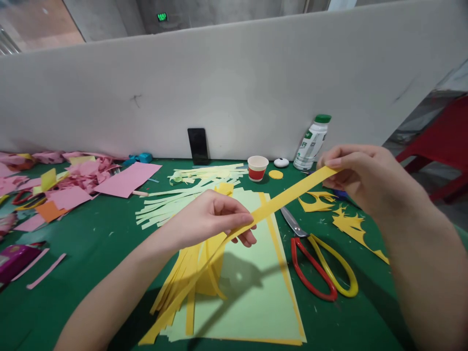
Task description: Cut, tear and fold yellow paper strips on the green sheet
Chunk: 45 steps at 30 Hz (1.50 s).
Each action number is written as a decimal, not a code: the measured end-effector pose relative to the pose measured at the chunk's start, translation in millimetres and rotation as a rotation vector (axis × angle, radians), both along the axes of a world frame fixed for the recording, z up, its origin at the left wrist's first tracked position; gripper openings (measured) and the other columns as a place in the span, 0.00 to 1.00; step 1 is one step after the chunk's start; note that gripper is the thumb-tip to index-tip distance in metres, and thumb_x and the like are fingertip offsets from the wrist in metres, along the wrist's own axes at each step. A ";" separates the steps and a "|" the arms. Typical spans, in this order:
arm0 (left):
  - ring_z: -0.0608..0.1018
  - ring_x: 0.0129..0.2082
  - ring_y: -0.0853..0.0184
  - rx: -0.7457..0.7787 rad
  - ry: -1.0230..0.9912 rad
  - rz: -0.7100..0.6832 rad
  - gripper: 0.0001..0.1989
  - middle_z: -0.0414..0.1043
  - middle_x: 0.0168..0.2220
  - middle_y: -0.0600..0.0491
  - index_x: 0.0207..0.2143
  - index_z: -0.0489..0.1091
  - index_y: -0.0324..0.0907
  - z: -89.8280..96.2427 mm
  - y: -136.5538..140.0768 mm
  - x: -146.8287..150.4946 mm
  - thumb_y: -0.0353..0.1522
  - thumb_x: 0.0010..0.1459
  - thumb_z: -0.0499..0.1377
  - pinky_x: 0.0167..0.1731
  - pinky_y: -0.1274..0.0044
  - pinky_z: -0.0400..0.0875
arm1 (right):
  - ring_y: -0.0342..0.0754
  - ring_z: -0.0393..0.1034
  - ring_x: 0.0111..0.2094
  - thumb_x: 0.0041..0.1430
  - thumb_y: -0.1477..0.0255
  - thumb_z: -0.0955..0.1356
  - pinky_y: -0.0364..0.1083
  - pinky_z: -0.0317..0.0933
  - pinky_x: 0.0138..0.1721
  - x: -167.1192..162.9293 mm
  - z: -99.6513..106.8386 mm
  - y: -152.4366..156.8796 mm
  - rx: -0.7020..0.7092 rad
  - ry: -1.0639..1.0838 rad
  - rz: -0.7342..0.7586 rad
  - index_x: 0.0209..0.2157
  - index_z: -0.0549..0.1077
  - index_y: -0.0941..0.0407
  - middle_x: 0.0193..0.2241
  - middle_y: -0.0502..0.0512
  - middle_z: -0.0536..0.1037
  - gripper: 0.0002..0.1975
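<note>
Two hands (214,219) mid-frame now, one held yellow strip (292,194), one phone (198,146), one cup (257,171), one bottle (310,145), and one sign (162,17) upper left!

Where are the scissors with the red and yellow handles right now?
In the head view, the scissors lie right of centre on the green tabletop, between the pale green paper sheet and a jagged yellow paper scrap.

On the table (109,229), a smartphone (198,146) leans against the partition (234,83) left of the paper cup (257,171); a plastic bottle (310,146) stands right of the cup. Before the cup, a paper strip (288,196) stretches above paper sheets (259,297). Scissors (300,233) lie before the cup, rightward.
</note>
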State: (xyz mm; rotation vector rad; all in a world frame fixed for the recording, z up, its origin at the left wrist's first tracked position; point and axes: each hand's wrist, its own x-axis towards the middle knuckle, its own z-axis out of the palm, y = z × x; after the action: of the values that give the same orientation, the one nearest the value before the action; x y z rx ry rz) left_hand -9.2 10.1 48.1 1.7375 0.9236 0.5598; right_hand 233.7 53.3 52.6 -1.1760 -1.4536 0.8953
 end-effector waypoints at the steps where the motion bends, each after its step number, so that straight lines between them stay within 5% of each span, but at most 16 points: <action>1: 0.76 0.25 0.71 -0.004 0.015 -0.004 0.12 0.77 0.26 0.51 0.26 0.71 0.38 0.9 -0.4 0.0 0.36 0.57 0.53 0.27 0.80 0.70 | 0.36 0.56 0.18 0.47 0.77 0.62 0.43 0.49 0.19 2.7 0.1 1.2 0.014 0.002 -0.035 0.15 0.65 0.58 0.18 0.50 0.63 0.10; 7: 0.76 0.27 0.70 0.070 0.170 0.007 0.13 0.76 0.26 0.52 0.27 0.71 0.39 0.4 -2.5 1.0 0.34 0.57 0.50 0.26 0.81 0.67 | 0.41 0.63 0.24 0.48 0.72 0.65 0.46 0.56 0.28 4.5 2.2 -1.1 0.054 -0.172 -0.159 0.24 0.69 0.58 0.24 0.52 0.69 0.04; 11: 0.74 0.23 0.71 0.223 0.319 0.055 0.15 0.75 0.25 0.52 0.30 0.72 0.38 -9.8 -3.9 5.7 0.35 0.57 0.48 0.21 0.82 0.64 | 0.49 0.67 0.38 0.51 0.70 0.65 0.48 0.59 0.38 -15.0 0.3 -16.3 0.411 -0.603 -0.125 0.34 0.71 0.56 0.36 0.57 0.74 0.07; 13: 0.72 0.22 0.72 0.286 0.352 0.034 0.15 0.74 0.25 0.52 0.29 0.72 0.37 -13.6 -5.2 8.5 0.35 0.58 0.48 0.21 0.82 0.62 | 0.49 0.67 0.39 0.53 0.70 0.64 0.48 0.59 0.40 -27.9 -3.3 -26.5 0.499 -0.692 0.038 0.32 0.71 0.55 0.36 0.55 0.74 0.06; 16: 0.68 0.20 0.74 0.355 0.376 0.001 0.16 0.71 0.22 0.55 0.28 0.71 0.38 -15.0 -7.7 11.0 0.35 0.59 0.47 0.21 0.82 0.59 | 0.47 0.67 0.34 0.55 0.71 0.62 0.46 0.60 0.34 -44.1 -9.2 -38.3 0.361 -0.783 0.335 0.29 0.72 0.56 0.31 0.53 0.75 0.08; 19: 0.66 0.19 0.75 0.388 0.364 -0.003 0.14 0.71 0.22 0.57 0.29 0.71 0.39 -13.2 -9.4 11.0 0.33 0.59 0.47 0.21 0.82 0.58 | 0.43 0.67 0.30 0.56 0.74 0.60 0.43 0.58 0.29 -50.9 -11.8 -42.0 0.224 -0.785 0.461 0.26 0.71 0.55 0.28 0.50 0.75 0.10; 36: 0.72 0.23 0.74 0.091 0.300 0.079 0.10 0.76 0.25 0.56 0.26 0.73 0.39 -6.6 10.3 1.4 0.29 0.51 0.52 0.18 0.85 0.58 | 0.41 0.62 0.23 0.54 0.66 0.62 0.42 0.53 0.23 -22.2 -0.4 -29.5 0.125 -0.840 0.298 0.23 0.70 0.55 0.22 0.49 0.72 0.10; 45: 0.76 0.27 0.72 0.075 0.230 0.099 0.10 0.75 0.25 0.55 0.28 0.72 0.39 -7.8 12.8 1.5 0.35 0.54 0.54 0.27 0.83 0.67 | 0.42 0.65 0.30 0.55 0.68 0.61 0.41 0.58 0.30 -32.7 -1.6 -31.9 0.014 -0.747 0.468 0.27 0.71 0.55 0.28 0.49 0.73 0.09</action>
State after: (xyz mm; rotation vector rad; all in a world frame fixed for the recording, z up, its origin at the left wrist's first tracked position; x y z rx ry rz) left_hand -7.7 22.8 40.3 1.8588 1.1677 0.4699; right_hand 201.0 21.4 51.0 -1.2442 -2.4063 0.7726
